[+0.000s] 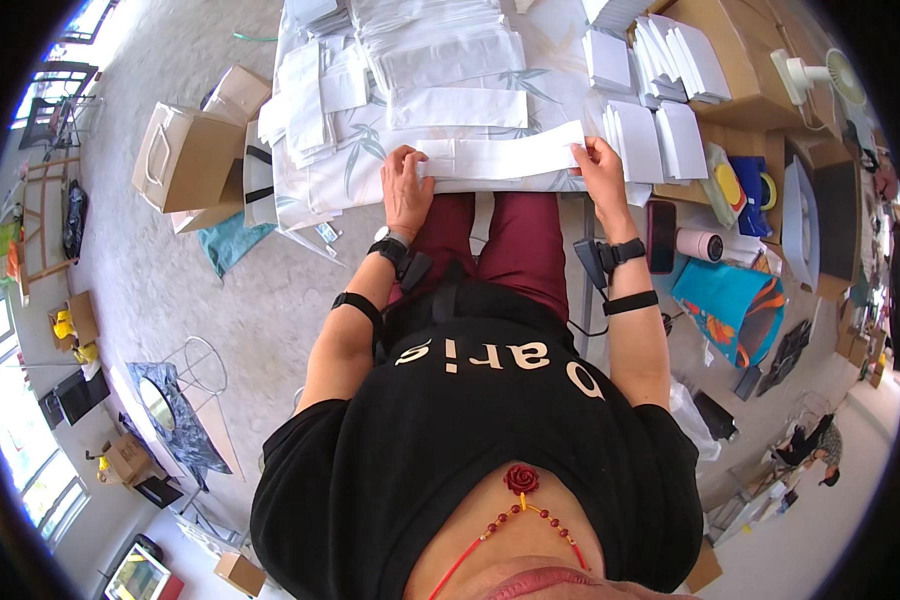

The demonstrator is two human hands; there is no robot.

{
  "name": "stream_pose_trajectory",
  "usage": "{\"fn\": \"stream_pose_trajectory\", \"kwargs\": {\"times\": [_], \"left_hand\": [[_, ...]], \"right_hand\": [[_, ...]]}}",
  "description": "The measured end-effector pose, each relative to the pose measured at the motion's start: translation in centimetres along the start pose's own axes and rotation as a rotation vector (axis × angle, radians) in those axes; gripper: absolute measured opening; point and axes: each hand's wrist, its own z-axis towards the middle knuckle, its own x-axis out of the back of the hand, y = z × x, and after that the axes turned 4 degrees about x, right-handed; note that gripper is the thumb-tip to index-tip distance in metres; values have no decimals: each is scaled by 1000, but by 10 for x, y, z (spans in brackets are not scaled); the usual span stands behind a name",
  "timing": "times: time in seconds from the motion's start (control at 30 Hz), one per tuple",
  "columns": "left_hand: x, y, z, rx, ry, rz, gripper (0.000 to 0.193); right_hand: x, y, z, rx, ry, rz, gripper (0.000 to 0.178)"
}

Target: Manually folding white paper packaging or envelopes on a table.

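A long white paper strip lies across the near edge of the cloth-covered table, its right end lifted higher than the left. My right hand pinches that right end between thumb and fingers. At the opposite end, my left hand has its fingers curled on the strip, with the thumb at the near edge; part of this grip is hidden. Just beyond the strip is a flat white paper piece, in front of a large layered pile of flat white paper pieces.
Bundles of folded white paper stand right of my right hand. A phone and a pink tumbler lie nearer me. Cardboard boxes flank the table's left side; a small fan is at far right. Another person is in the distance.
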Motion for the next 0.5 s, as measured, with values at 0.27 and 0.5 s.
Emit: {"fn": "stream_pose_trajectory", "kwargs": {"times": [0.27, 0.5], "left_hand": [[-3, 2, -1, 5, 3, 15, 36], [-6, 3, 0, 33, 58, -26, 30]], "right_hand": [[6, 32, 1, -27, 55, -73, 21], [5, 34, 3, -41, 81, -47, 21]]}}
